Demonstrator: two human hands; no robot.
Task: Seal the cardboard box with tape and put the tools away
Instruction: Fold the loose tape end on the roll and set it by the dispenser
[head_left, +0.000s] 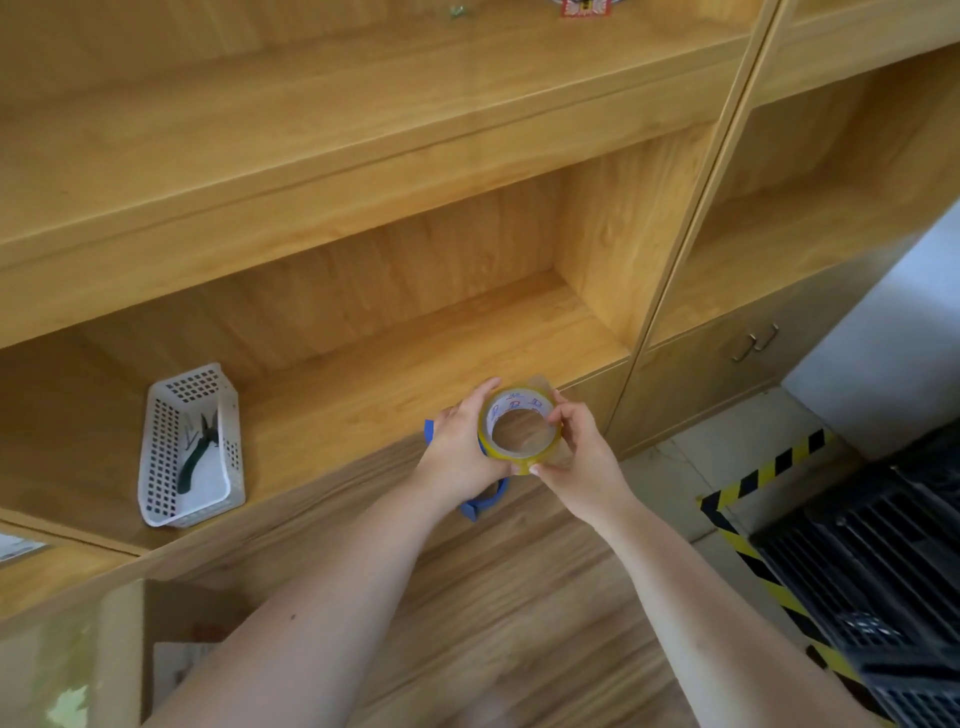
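Note:
A yellowish roll of clear tape (519, 452) with a white printed core is held in front of the shelf edge by both hands. My left hand (460, 447) grips its left side and also holds a blue-handled tool (485, 503), mostly hidden under the palm. My right hand (582, 452) pinches the roll's right rim and lower edge. The cardboard box (122, 654) lies at the bottom left, partly cut off, with a flap up and pale tape on its side.
A white perforated basket (156, 452) on the wooden shelf (395, 384) holds dark-handled pliers (200, 449). Cabinet doors with metal handles (756, 340) stand to the right. A black crate (883, 561) and black-yellow floor tape (763, 473) lie at the right.

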